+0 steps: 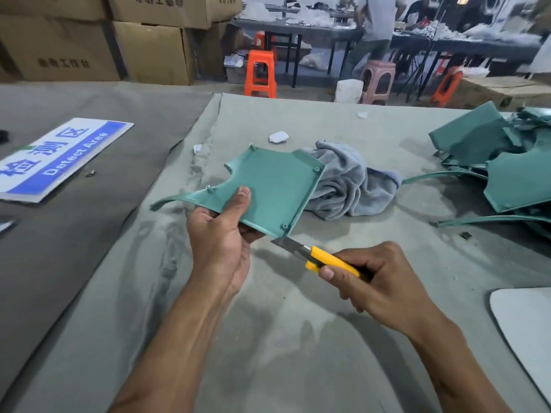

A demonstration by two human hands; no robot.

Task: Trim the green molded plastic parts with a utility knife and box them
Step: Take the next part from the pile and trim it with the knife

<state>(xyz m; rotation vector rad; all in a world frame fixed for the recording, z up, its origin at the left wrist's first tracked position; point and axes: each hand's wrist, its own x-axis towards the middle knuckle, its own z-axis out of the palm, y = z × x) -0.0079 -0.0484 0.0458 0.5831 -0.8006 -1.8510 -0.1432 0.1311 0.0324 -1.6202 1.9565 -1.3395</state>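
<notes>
Far left on the darker cloth: a blue-and-white "Detect Area" sign lying flat, a small metal bit just off its near edge. Stacked cardboard boxes behind.

Centre, grey table cover: left hand holds the green molded part off the table, thumb pressed on the top face, fingers curled under the near edge. Part is tilted, screw bosses facing up, thin curved strip trailing out to the left.

Right hand is wrapped around the yellow utility knife, thumb along the handle side. Blade extended, tip touching or just beside the part's near right corner; can't tell if it bites.

Behind the part: a crumpled grey rag, touching or just under its right edge. A small white scrap further back.

Right: a pile of green parts heaped on the table, thin strips sticking out toward the centre. A white rounded panel corner at the near right edge.

Background: orange stools, a pink stool, people standing at work tables.
</notes>
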